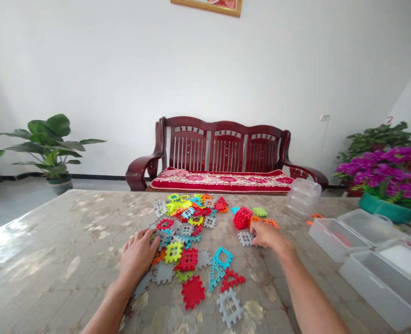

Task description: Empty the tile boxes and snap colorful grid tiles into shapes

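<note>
My left hand (141,250) lies with its fingers stretched out at the left edge of a pile of interlocking plastic building tiles (186,229); its fingertips touch pieces there. My right hand (268,235) is closed, fingertips pinched at the right edge of a grey window-shaped tile (245,239) on the table. Just beyond those fingers sits a red rounded cluster of tiles (242,218), with orange tiles (270,223) and a green tile (260,212) around it. Between my arms lie a solid red square tile (193,292), a grey window tile (230,307) and a blue square frame (222,257).
Clear plastic boxes (382,283) stand open at the right, and a clear stacked container (303,197) is farther back. Purple flowers (389,169) in a teal pot (386,208) stand at the right edge. A wooden bench (226,144) is behind the table (69,241).
</note>
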Tool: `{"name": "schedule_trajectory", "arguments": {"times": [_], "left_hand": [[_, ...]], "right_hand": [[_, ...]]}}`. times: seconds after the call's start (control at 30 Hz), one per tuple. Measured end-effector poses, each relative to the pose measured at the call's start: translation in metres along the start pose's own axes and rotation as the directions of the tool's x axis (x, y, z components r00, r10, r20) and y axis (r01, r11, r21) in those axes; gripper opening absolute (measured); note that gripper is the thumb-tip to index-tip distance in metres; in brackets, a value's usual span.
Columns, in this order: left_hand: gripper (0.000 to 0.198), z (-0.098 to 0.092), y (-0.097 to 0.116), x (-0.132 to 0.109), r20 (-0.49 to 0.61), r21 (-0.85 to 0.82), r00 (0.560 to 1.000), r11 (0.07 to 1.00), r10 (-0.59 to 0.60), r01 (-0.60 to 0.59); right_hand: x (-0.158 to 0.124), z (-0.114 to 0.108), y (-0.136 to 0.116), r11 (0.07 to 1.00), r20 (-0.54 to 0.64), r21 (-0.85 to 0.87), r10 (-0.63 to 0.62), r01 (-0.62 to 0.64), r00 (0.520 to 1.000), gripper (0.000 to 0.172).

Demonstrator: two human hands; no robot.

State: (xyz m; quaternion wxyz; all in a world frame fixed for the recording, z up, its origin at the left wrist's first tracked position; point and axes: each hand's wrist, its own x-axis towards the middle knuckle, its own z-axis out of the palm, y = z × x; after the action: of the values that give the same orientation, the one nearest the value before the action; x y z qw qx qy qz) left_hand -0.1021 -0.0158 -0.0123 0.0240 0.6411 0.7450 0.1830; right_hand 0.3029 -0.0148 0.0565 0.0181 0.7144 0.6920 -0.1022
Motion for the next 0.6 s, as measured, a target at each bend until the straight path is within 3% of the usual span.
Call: {"name": "schedule_trajectory", "arguments": {"times": [0.2, 0.6], "left_hand": [[0.048, 0.001, 0.000, 0.001, 0.015, 0.017, 1.000, 1.000, -0.003, 0.003], [0.048, -0.003, 0.003, -0.001, 0.017, 0.019, 1.000, 1.000, -0.005, 0.005]], "right_hand": [[0.000, -0.001, 0.003, 0.997, 0.010, -0.034, 0.075, -0.075, 0.997, 0.031], [-0.008, -0.007, -0.007, 0.999, 0.049, 0.029, -0.023, 0.022, 0.999, 0.021]]}}
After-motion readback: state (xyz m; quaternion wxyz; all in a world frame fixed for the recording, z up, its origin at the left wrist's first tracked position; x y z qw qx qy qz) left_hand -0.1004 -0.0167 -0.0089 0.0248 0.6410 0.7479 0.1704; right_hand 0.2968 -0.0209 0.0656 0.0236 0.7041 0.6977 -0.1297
